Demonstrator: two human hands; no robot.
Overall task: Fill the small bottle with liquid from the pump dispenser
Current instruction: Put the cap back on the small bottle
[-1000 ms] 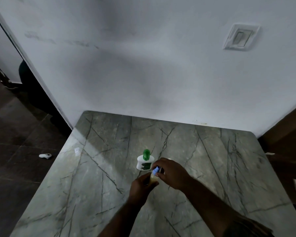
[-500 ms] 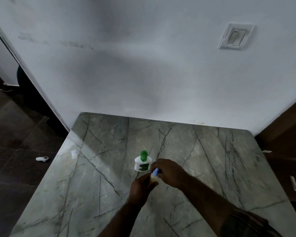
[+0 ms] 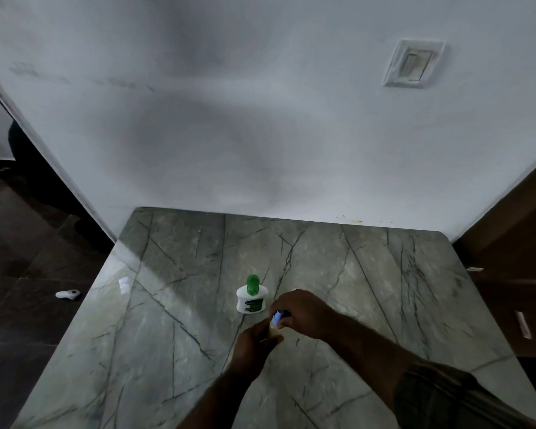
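A white pump dispenser (image 3: 250,300) with a green pump head and green label stands upright near the middle of the marble table (image 3: 174,320). Just to its right and nearer me, my left hand (image 3: 254,345) is wrapped around a small yellowish bottle (image 3: 273,329), most of which is hidden by the fingers. My right hand (image 3: 304,314) comes over from the right and pinches the bottle's blue cap (image 3: 276,316) at the top. Both hands sit close to the dispenser without touching it.
A white wall with a switch plate (image 3: 413,64) rises behind the table. Dark floor lies to the left with a small white object (image 3: 67,294) on it. A brown wooden panel (image 3: 514,274) stands at the right. A small shiny scrap (image 3: 123,284) lies near the table's left edge.
The view has shifted slightly. My hands stay together on the small bottle, with the right fingers still on the blue cap. The dispenser has not moved.
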